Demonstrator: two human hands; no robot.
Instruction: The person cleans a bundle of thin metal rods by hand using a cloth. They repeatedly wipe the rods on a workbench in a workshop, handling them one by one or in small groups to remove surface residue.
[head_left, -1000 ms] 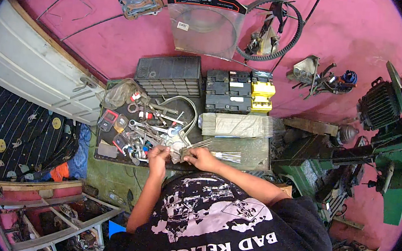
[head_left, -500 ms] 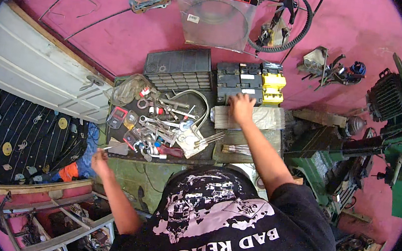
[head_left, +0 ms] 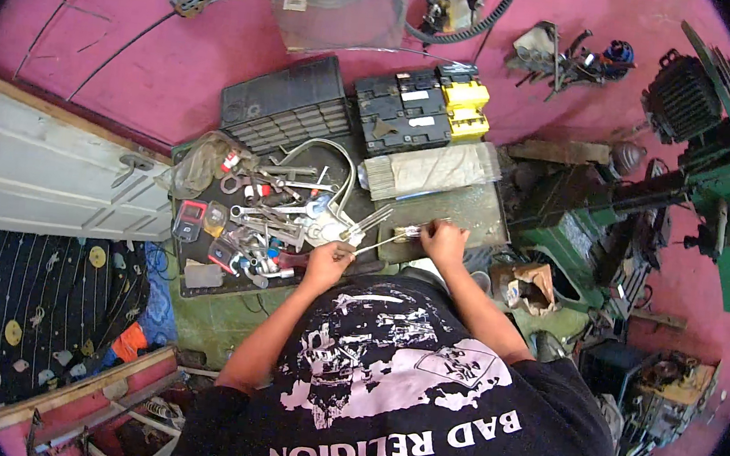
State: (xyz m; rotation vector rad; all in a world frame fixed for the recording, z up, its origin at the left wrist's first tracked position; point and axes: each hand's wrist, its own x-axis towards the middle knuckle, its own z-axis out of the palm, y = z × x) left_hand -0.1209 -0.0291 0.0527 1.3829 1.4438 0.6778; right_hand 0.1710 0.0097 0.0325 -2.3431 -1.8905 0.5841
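My left hand (head_left: 327, 263) is closed on a thin, light metal rod (head_left: 376, 245), which points right across the front of the bench. Its tip comes close to a small bundle of thin rods (head_left: 406, 232) on a brownish board (head_left: 464, 212). Over the right end of that bundle, my right hand (head_left: 445, 240) has its fingers curled together. What they pinch is hidden. Left of my hands lies a heap of wrenches (head_left: 281, 219) and sockets. A pale cloth (head_left: 329, 229) with slim tools on it lies just beyond my left hand.
Behind the board lies a wrapped pack of thin sticks (head_left: 429, 171). Black batteries (head_left: 404, 112) and yellow ones (head_left: 466, 110) stand behind it, beside a dark drawer cabinet (head_left: 285, 99). A green machine (head_left: 561, 222) stands at the right, and a white door (head_left: 51, 168) at the left.
My left hand has come right from beyond the bench's left edge, bringing the rod. My right hand has left the batteries and moved nearer, down to the rod bundle. The view has shifted.
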